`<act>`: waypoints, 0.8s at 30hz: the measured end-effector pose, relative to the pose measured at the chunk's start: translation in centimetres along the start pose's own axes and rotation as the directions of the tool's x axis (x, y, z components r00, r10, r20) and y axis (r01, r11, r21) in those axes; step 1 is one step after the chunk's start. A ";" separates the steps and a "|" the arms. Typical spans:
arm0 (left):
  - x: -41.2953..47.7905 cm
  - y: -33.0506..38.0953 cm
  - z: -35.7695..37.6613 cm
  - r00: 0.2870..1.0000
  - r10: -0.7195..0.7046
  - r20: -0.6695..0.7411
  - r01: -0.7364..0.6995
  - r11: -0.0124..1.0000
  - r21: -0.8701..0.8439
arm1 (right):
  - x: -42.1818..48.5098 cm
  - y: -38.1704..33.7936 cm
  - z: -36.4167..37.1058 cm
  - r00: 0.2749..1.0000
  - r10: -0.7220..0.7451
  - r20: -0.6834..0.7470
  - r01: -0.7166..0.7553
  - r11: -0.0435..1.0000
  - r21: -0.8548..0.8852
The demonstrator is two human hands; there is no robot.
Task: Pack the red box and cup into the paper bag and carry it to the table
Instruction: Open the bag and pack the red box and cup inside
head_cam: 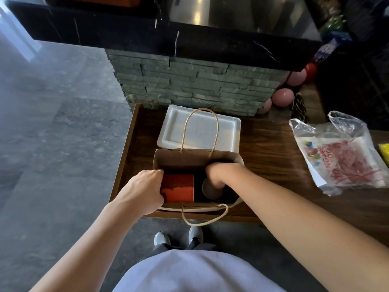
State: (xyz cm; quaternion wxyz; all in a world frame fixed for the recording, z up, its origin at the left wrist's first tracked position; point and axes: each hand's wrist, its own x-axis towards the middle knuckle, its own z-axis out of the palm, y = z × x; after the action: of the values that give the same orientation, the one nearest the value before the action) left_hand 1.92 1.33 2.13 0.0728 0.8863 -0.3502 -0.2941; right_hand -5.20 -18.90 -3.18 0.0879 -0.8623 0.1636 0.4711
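A brown paper bag (189, 158) stands open on the wooden counter (273, 157), its twine handles splayed front and back. The red box (179, 187) lies inside the bag on the left. To its right in the bag sits the grey cup (210, 191), partly hidden. My left hand (143, 190) grips the bag's left edge, fingers curled over the rim next to the box. My right hand (219, 173) reaches down into the bag and is closed around the cup's top.
A white foam tray (200, 127) lies just behind the bag. A clear plastic bag (341, 152) with red print lies to the right. A stone-clad pillar (189, 85) under a black slab rises behind. Pink balloons (283, 98) sit at the back right. Grey floor lies left.
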 end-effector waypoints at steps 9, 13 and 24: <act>0.2 -0.4 0.2 0.999 0.036 -0.028 -0.037 0.999 -0.019 | -10.4 6.0 -3.3 0.934 -0.087 -0.348 0.311 0.679 0.665; 0.1 -1.4 0.7 0.989 0.136 -0.066 -0.139 0.989 -0.054 | -14.0 10.1 1.3 0.854 0.106 -0.510 0.409 0.468 0.783; -1.5 -5.4 3.7 0.950 0.187 -0.248 -0.307 0.689 -0.657 | -7.6 6.6 11.9 0.905 0.182 -0.384 0.343 0.217 0.914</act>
State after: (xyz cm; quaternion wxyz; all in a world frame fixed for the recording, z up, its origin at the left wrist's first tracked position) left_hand 2.05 6.62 -1.99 0.4633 0.7607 -0.3253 -0.3175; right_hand -20.72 -19.88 -3.19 0.5942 -0.7011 0.3887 0.0654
